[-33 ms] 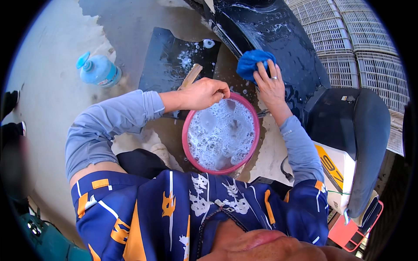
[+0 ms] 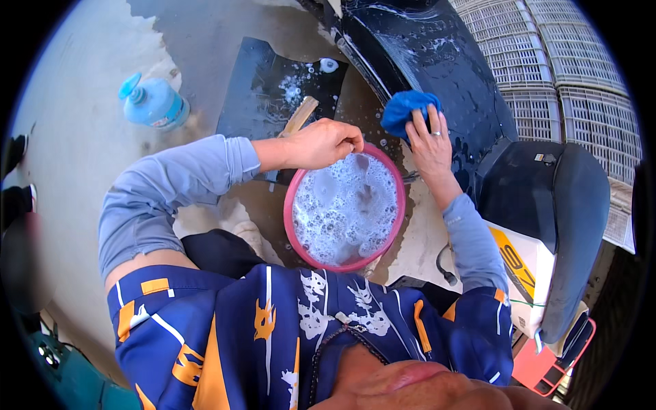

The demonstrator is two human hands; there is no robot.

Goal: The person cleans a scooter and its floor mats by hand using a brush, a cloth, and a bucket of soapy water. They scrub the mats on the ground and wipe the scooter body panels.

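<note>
My left hand [image 2: 324,145] is closed on the far rim of a round pink basin [image 2: 289,220], which holds water covered in white suds [image 2: 345,219]. In my right hand [image 2: 432,149] is a bunched blue cloth [image 2: 404,112], pressed against the wet black body panel [image 2: 471,89] of a scooter. Fingers spread over the cloth's right side, and a ring shows on one of them. Just beyond my left wrist, a wooden handle [image 2: 299,116] sticks out; its lower end is hidden by the wrist. Beneath it lies a flat dark mat or panel [image 2: 249,89] with foam on it.
A light blue pump bottle [image 2: 156,104] stands on the wet floor at the left. The scooter's black seat [image 2: 581,198] and a white and yellow panel [image 2: 523,256] are at my right. Behind the scooter stand grey plastic crates [image 2: 594,55]. A red frame [image 2: 555,355] lies lower right.
My right hand and the blue cloth have shifted slightly right and nearer to me along the scooter panel. The left hand stays on the basin rim.
</note>
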